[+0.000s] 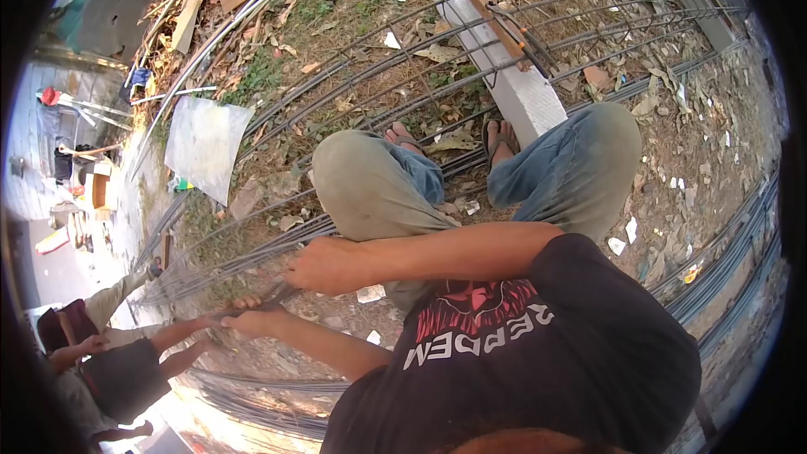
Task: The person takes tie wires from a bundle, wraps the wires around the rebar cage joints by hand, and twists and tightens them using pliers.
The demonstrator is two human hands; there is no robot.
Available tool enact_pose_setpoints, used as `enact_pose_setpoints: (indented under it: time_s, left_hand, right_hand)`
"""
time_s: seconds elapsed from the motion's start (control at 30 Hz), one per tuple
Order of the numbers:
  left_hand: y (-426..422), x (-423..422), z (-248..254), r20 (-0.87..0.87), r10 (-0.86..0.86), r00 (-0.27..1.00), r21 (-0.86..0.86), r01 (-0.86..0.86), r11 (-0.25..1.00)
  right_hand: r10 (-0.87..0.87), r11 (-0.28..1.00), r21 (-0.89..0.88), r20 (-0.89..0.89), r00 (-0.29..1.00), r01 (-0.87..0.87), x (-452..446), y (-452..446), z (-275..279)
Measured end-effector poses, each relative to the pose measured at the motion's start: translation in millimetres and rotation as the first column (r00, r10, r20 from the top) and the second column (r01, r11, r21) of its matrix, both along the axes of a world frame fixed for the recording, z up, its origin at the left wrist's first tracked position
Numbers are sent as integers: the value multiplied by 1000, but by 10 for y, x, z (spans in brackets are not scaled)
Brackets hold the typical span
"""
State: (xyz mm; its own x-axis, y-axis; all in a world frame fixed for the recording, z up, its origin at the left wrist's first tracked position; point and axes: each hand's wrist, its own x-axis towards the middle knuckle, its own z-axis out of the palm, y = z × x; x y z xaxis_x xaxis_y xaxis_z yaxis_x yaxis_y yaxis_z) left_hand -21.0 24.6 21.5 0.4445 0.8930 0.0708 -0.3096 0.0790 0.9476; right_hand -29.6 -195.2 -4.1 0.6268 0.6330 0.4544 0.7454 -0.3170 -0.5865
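My right hand (324,266) is closed beside my left knee, at the upper end of a dark, thin object (280,292) that looks like metal. Its fingers are mostly turned from view. Lower and further left, my left hand (252,322) is closed around the same dark object. A co-worker's hand (206,322) reaches in from the left, close to my left hand; whether it touches the object is unclear. Long steel bars (244,262) run along the ground beside my hands.
A rebar cage (370,55) crosses the ground ahead of my sandalled feet. A white block (504,63) lies under its bars. A translucent sheet (206,145) is at left. Co-workers stand at the lower left. More steel bars (731,261) lie at right.
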Motion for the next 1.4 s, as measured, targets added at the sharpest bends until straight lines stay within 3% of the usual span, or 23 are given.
enact_pose_setpoints:
  time_s: [0.13, 0.23, 0.33, 0.43, 0.53, 0.63, 0.73, 0.83, 0.93, 1.23, 1.33, 1.4]
  left_hand:
    - [-15, -11, 9, -13, -3, 1000, -4, 3, 1000]
    - [-46, -21, 14, 24, -19, 1000, -29, 20, 999]
    - [-69, 4, 31, 6, 47, 999, -31, -47, 998]
    - [-99, 7, 49, -8, 72, 997, -40, -73, 997]
    - [-88, -9, 56, 4, 59, 998, -52, -58, 997]
    - [-50, -37, 37, 16, 26, 1000, -66, -25, 997]
    - [-24, -57, 25, 66, -52, 996, -73, 56, 996]
    - [-85, -50, 70, 49, -39, 998, -64, 42, 997]
    - [-67, -69, 78, 43, -43, 998, -46, 45, 998]
    - [-152, -110, 119, 15, -20, 1000, -23, 20, 1000]
    - [-148, -109, 152, -9, 14, 1000, -45, -14, 999]
    - [-149, -77, 158, -26, 46, 999, -74, -48, 996]
  right_hand:
    - [89, 996, 21, -115, 989, -87, -4, -50, 113]
    - [-9, 999, 37, 132, 991, 4, 3, 10, 36]
    - [-144, 989, 69, 276, 950, 129, -4, 28, 41]
    - [-193, 978, 150, 351, 916, 148, 18, 3, 78]
    - [-188, 981, 111, 330, 925, 159, 18, -21, 111]
    - [-152, 982, 132, 154, 976, 132, 18, 14, 64]
    - [-45, 995, -92, -18, 999, 43, 17, 3, 56]
    - [86, 978, -189, -16, 996, -87, 25, 14, 23]
    - [-5, 998, -60, 1, 1000, 5, 8, -19, 77]
    - [54, 992, 112, -5, 999, -53, 26, -36, 94]
    - [-118, 973, 226, 275, 954, 55, 38, 3, 35]
    - [-125, 970, 234, 269, 955, 62, 46, -14, 26]
